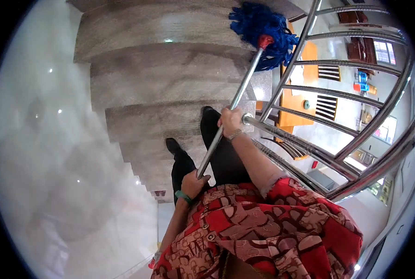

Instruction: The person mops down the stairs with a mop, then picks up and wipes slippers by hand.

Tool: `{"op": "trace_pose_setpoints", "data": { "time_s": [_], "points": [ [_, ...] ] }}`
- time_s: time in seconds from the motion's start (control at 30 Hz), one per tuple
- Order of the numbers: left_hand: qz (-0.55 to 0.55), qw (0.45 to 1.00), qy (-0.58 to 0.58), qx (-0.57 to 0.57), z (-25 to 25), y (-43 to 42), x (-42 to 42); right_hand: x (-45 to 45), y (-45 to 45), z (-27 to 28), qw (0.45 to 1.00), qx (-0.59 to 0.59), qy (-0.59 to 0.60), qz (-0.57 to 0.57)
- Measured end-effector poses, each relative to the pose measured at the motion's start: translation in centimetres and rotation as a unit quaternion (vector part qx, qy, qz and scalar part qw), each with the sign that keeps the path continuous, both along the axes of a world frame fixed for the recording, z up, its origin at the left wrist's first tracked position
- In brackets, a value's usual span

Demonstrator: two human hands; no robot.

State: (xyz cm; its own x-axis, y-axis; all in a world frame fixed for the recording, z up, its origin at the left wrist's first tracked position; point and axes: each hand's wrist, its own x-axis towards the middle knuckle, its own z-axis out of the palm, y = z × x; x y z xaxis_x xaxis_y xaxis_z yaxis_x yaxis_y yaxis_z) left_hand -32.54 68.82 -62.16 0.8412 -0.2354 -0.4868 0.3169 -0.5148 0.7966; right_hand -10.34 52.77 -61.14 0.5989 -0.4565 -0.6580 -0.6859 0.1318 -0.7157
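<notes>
Blue string mop head rested at the right edge of the staircase; left hand and right hand closed around its metal handle. Mopping seemed underway, progress indistinguishable.

Gripping with right hand well forward, at end of extended right forearm, with fingers curled in. Gripping with left hand close to torso, with thumb pointing rightward. Standing with right foot ahead of left foot.
</notes>
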Motion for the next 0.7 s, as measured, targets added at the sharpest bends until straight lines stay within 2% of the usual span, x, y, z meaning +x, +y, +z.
{"op": "trace_pose_setpoints", "data": {
  "time_s": [0.03, 0.13, 0.17, 0.2, 0.27, 0.33, 0.37, 0.4, 0.5, 0.57, 0.6, 0.63, 0.7],
  "points": [
    [-0.007, 1.0, 0.019, -0.011, 0.6, -0.4, 0.6, -0.1, -0.6, 0.1, 1.0, -0.005, 0.003, -0.005],
    [-0.003, 0.997, -0.075, 0.014, -2.7, -0.5, -1.0, 0.2, -0.1, 0.0, 0.999, -0.007, -0.029, 0.013],
    [0.022, 0.999, -0.044, 0.018, -1.5, 0.3, -0.6, 0.0, 0.6, -0.5, 0.999, -0.017, -0.041, 0.029],
    [0.042, 0.999, -0.017, 0.026, 0.5, 0.5, -0.5, -0.1, 2.3, -0.4, 0.997, 0.02, -0.076, -0.004],
    [0.082, 0.995, 0.036, 0.043, 4.4, 1.1, -0.3, 0.0, 5.2, 0.4, 0.991, 0.129, -0.036, -0.026],
    [0.281, 0.95, 0.099, -0.096, 3.6, 1.9, -3.3, -0.4, 8.5, 0.5, 0.99, 0.138, -0.033, 0.009],
    [0.244, 0.966, 0.077, -0.017, 8.3, 2.2, -1.3, -0.8, 10.4, -0.2, 0.988, 0.141, -0.031, 0.047],
    [0.251, 0.965, 0.071, -0.014, 8.6, 2.5, -1.8, -1.4, 12.4, -1.2, 0.985, 0.142, -0.028, 0.09],
    [0.358, 0.919, 0.165, -0.004, 10.8, 2.9, -2.9, -3.6, 17.8, -6.2, 0.958, 0.134, -0.041, 0.249],
    [0.404, 0.897, 0.179, 0.009, 9.6, 2.9, -4.3, -4.9, 20.7, -9.9, 0.924, 0.109, -0.076, 0.358],
    [0.447, 0.872, 0.196, 0.02, 9.1, 3.0, -4.8, -4.7, 22.0, -7.7, 0.905, 0.099, -0.05, 0.412],
    [0.441, 0.874, 0.18, 0.091, 8.4, 3.3, -5.1, -4.5, 23.2, -5.5, 0.881, 0.089, -0.024, 0.464],
    [0.448, 0.869, 0.185, 0.102, 7.5, 3.6, -6.4, -5.8, 24.5, -6.6, 0.853, 0.078, 0.011, 0.515]
  ]
}}
